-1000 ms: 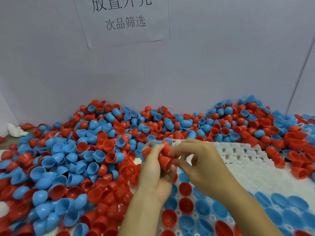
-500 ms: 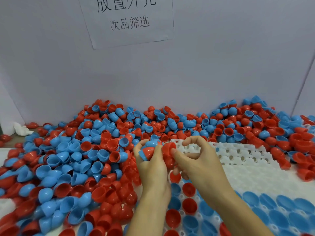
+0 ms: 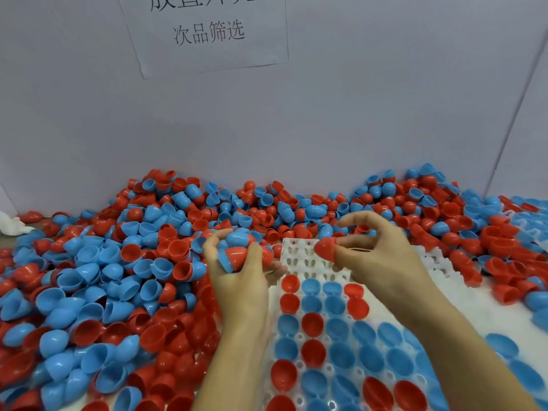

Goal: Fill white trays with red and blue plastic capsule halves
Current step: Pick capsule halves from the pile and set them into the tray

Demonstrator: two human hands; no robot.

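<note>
Signage on the grey back wall: a white paper sheet point(image 3: 204, 34) taped at a slight tilt, its top line cut off by the frame, the lower line reading "次品筛选".

Loose stock: a deep heap of capsule halves point(image 3: 124, 271), glossy smooth plastic in red and blue, dome-shaped with one open end, lies against the wall across the full width of the bench. Some lie mouth up, some mouth down, some nested in one another. A crumpled white cloth point(image 3: 10, 225) lies at the far left edge.

White tray point(image 3: 305, 259): moulded translucent-white plastic with a grid of round sockets and small holes between them. Its far rows are bare; the nearer rows hold red and blue halves seated one per socket, most of them blue. A second run of blue halves fills sockets at the right edge.

Left hand point(image 3: 240, 274): fingers curled round a clutch of several halves, a red dome nested in a blue one outermost, held above the heap's edge just left of the tray.

Right hand point(image 3: 373, 253): thumb and fingers pinch a single red half point(image 3: 324, 248), dome pointing left, held over the tray's bare far rows. The index finger arches above, touching nothing.
</note>
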